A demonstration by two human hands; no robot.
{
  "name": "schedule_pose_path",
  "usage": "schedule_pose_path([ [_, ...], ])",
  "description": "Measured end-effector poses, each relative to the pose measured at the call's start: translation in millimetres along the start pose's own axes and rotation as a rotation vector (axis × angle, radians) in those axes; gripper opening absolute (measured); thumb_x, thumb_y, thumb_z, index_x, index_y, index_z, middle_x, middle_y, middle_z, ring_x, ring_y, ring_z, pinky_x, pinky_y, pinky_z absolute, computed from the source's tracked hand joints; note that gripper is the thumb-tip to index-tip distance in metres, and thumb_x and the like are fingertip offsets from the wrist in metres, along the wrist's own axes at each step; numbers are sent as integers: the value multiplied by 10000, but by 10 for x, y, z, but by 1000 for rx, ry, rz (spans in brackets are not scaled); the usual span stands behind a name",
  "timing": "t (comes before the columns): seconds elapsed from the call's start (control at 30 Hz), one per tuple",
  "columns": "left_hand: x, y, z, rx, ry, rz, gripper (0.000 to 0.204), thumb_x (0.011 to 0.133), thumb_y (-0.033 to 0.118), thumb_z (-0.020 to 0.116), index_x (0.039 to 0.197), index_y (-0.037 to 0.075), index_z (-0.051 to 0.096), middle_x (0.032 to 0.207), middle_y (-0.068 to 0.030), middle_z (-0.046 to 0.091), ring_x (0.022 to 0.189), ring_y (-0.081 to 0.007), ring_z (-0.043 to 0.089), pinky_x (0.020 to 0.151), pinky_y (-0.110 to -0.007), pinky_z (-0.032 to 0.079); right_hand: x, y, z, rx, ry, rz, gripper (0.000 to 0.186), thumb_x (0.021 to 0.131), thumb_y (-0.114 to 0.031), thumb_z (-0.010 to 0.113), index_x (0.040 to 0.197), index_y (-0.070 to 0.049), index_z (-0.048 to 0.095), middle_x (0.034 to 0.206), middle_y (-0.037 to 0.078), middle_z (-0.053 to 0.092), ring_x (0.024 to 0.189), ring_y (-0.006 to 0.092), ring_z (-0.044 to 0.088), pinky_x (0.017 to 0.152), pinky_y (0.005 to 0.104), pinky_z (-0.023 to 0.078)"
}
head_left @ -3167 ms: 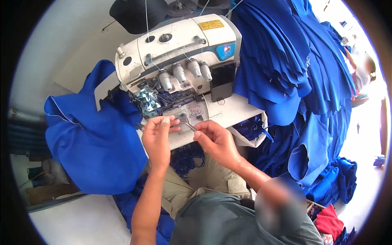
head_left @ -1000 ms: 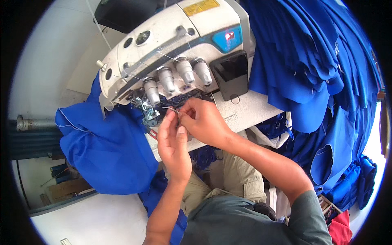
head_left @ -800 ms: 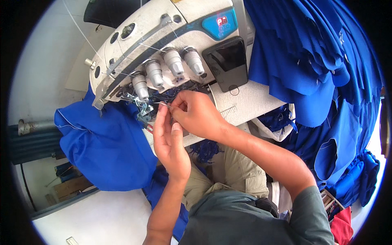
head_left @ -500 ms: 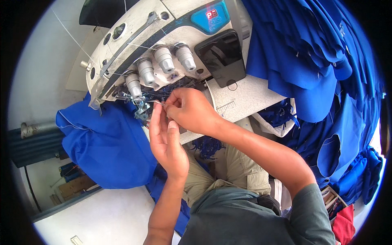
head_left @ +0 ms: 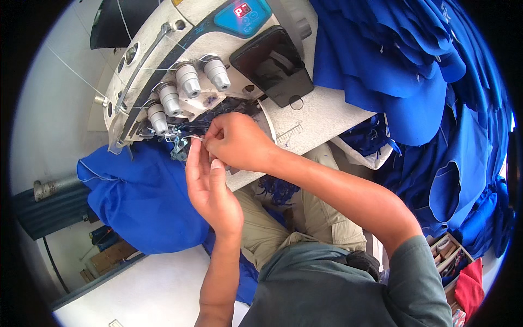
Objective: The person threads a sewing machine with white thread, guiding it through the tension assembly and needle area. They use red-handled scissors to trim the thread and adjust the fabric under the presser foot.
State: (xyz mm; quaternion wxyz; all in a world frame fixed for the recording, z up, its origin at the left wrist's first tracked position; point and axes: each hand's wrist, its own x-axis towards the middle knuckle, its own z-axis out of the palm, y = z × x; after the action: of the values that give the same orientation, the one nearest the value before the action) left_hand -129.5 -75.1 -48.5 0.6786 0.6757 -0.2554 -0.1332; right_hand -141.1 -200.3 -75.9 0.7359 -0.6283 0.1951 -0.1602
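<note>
An overlock sewing machine (head_left: 180,60) stands ahead, with several grey tension dials and threads on its front. My right hand (head_left: 239,141) is closed in a pinch on a thin silvery tool, like tweezers (head_left: 197,138), pointing left at the needle and looper area (head_left: 177,146). Just left of it my left hand (head_left: 210,188) is raised, fingers stretched and thumb apart, its index fingertip at or against the tool. Whether a thread lies between the fingertips is too small to tell. Blue fabric (head_left: 141,201) hangs below the machine's left end.
A black phone (head_left: 273,65) leans on the machine by a lit blue control panel (head_left: 242,17). Stacked blue fabric pieces (head_left: 387,71) fill the right side. A white bag (head_left: 368,152) of blue scraps sits under the table edge. A box (head_left: 449,253) and red cloth (head_left: 469,283) lie lower right.
The view has shifted slightly, so the machine and both hands appear further left. The hands keep nearly the same pose, with the right still pinching the tool beside the left fingertips.
</note>
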Motion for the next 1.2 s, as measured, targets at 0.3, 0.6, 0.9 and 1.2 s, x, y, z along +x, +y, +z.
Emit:
schedule_pose_path([
  [0.3,-3,6,24,8,2,-2,499,1016,-19,470,1497,-126,395,1515,-259,461,1397,-291,491,1178,-421,406,-6,-68,-65,85,-74,99,198,885,-136,658,900,54,711,743,131,720,584,197,693,522,342,555],
  [0.6,3,-17,22,25,9,2,491,1021,-22,466,1497,-125,398,1516,-260,460,1398,-289,489,1176,-422,410,-9,-92,-83,164,-85,141,182,891,-119,645,872,54,698,718,117,707,513,181,663,445,328,531],
  [0.9,11,-29,11,-21,2,-5,554,1001,-14,540,1524,-97,377,1544,-269,438,1446,-320,449,1206,-423,366,35,-45,-61,124,-79,122,172,876,-105,645,874,56,706,716,107,712,519,175,665,451,328,537],
  [1.2,5,-15,22,1,12,-12,555,1004,-12,533,1529,-92,373,1547,-267,436,1448,-325,448,1205,-424,369,31,-62,-57,116,-78,134,168,877,-107,645,875,48,711,726,108,716,542,173,675,460,332,549],
])
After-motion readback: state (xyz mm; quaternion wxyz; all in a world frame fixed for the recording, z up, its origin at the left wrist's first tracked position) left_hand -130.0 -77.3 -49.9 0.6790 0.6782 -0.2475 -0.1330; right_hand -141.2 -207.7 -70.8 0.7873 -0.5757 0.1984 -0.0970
